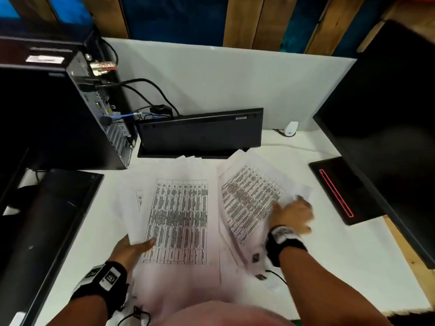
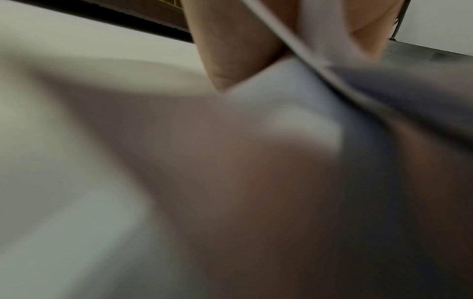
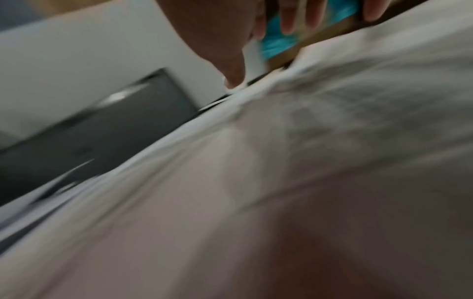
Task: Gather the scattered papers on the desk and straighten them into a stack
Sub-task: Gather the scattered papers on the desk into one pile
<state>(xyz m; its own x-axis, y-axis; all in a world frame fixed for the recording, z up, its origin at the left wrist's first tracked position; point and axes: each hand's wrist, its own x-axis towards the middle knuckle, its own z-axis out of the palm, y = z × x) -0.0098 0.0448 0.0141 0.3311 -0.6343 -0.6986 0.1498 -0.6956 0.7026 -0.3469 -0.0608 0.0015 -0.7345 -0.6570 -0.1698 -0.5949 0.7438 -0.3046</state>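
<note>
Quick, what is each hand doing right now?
Left hand: pinches the lower left edge of the middle printed sheet.
Right hand: rests on the tilted printed sheet; grip cannot be told.

Both forearms extend forward from the bottom of the head view, each with a black wrist strap. The left hand is palm-up, thumb laid across the top of a sheet edge and fingers beneath it; the left wrist view confirms a pinch between thumb and fingers. The right hand is palm-down with fingers loosely spread, blurred; its contact cannot be determined.
</note>
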